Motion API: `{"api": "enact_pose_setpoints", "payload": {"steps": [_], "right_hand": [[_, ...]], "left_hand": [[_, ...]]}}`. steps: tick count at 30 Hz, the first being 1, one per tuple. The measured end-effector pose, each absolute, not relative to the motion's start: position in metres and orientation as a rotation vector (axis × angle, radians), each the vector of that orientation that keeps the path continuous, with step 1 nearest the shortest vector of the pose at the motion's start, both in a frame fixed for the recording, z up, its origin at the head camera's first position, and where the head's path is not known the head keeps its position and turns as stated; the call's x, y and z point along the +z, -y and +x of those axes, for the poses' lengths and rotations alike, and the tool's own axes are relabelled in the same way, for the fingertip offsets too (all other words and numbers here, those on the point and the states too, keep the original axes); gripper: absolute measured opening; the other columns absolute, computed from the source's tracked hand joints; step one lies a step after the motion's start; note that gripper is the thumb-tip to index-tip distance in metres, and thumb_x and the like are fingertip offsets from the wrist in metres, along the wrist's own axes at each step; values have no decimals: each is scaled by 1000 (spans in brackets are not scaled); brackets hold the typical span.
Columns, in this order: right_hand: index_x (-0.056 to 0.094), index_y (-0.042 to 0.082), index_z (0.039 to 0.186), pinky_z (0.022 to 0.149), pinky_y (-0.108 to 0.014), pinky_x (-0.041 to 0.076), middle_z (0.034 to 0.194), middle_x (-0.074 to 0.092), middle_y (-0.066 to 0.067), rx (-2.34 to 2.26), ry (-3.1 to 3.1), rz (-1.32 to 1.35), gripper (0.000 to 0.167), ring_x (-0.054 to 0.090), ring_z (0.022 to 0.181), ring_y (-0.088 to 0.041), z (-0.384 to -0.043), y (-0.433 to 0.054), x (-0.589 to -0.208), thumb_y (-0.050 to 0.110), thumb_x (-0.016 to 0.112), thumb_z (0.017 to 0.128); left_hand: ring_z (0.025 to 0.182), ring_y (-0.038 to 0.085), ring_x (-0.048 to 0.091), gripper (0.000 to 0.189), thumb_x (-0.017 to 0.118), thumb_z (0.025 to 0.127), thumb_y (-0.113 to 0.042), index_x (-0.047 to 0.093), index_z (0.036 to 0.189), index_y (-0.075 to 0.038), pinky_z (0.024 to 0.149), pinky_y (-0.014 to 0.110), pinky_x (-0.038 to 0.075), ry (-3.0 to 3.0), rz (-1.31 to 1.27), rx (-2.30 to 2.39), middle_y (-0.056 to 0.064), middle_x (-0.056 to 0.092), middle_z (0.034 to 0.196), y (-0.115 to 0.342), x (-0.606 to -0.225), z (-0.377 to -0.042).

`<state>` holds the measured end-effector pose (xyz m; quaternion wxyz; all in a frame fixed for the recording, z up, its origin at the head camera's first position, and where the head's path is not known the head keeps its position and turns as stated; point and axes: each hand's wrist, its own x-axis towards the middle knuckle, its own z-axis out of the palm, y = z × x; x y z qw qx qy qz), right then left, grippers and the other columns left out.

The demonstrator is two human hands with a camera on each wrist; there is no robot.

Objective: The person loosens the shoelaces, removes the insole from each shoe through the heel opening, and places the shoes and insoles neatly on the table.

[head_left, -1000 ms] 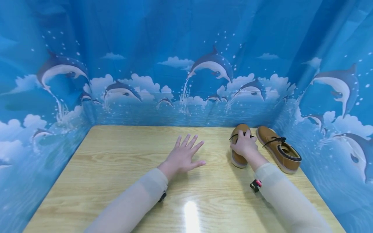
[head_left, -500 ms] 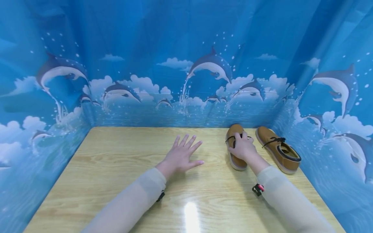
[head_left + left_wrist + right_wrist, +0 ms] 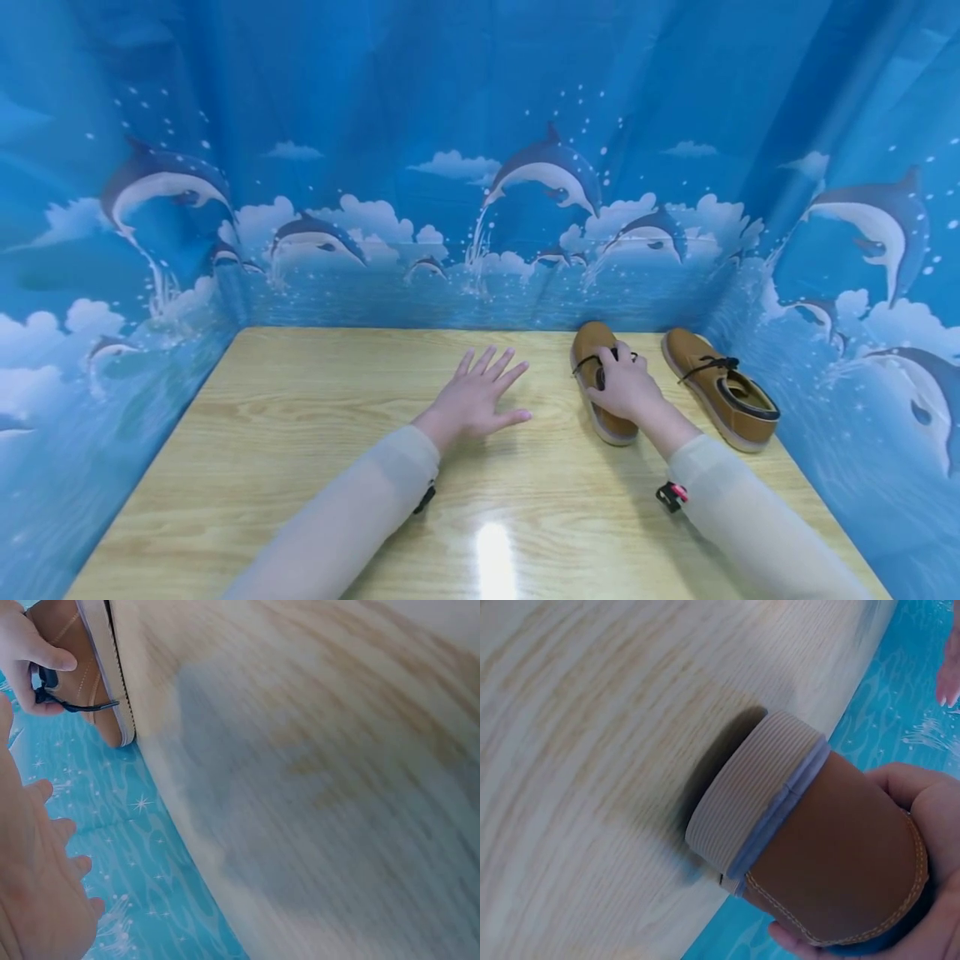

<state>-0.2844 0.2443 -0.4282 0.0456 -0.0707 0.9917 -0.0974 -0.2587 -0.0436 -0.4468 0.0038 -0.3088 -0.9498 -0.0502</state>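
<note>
My right hand (image 3: 628, 385) grips a brown lace-up shoe (image 3: 591, 337) from above, around its collar. The toe points to the far edge of the table, and black laces show beside the fingers. In the right wrist view, thumb and fingers hold the sides of the shoe's heel (image 3: 832, 851); a dark shadow lies under the sole there. A matching brown shoe (image 3: 684, 354) stands to the right, apart from the held one, its opening facing me. My left hand (image 3: 474, 398) is over the middle of the table, fingers spread, holding nothing.
The light wood-grain table (image 3: 300, 400) reaches back to a blue dolphin-print curtain (image 3: 420, 283), which also encloses the left and right sides. The second shoe's heel is close to the table's right edge. Small black devices sit at both wrists.
The held shoe has shifted left in my right hand, widening the space between the two shoes, and its toe has turned a little left. My left hand stays about the same.
</note>
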Motion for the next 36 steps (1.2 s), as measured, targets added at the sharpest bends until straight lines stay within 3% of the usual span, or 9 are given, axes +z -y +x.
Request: {"api": "enact_pose_setpoints", "payload": {"steps": [8,18,36], "right_hand": [[38,11,150,82,-65,51,155,21,-30,-278,-3042,-437,70,33,127,-62,-279,-242,-429,34,70,92],[42,13,149,85,-64,51,156,24,-28,-287,-3020,-666,69,38,126,-58,-272,-236,-427,33,72,91],[45,16,147,86,-61,53,154,32,-23,-257,-2986,-932,69,45,122,-53,-266,-224,-428,34,76,88]], "left_hand": [[154,34,2,81,31,97,-73,11,162,-30,120,57,-7,3009,-952,-200,4,6,169,43,-457,-265],[154,34,4,83,31,96,-74,11,162,-29,121,58,0,3019,-956,-161,4,7,168,39,-458,-266],[154,29,3,85,30,95,-77,10,162,-30,122,56,-1,3054,-923,-115,1,7,169,25,-456,-281]]}}
